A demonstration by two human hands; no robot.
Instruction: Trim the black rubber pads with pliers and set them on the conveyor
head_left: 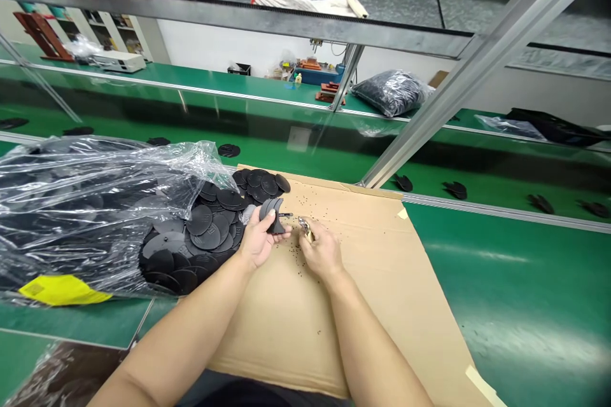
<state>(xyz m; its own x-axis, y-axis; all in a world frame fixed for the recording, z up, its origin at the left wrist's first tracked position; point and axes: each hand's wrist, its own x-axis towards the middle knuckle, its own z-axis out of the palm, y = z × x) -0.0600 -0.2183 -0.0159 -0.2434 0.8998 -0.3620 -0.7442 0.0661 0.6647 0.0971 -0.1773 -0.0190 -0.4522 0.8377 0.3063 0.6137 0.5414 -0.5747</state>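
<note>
pinching black discs (275, 208) over the cardboard (382, 280), the left hand (258, 243) is handling seemingly light, slightly flexible pieces, best held by their rims, while the right hand (321, 252) is gripping a metal tool (305, 227).

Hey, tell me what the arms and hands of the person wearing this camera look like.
The left hand and right hand are ungloved. Both forearms are bare, without visible sleeves, watch or bracelet. I can't make out any markings.
</note>
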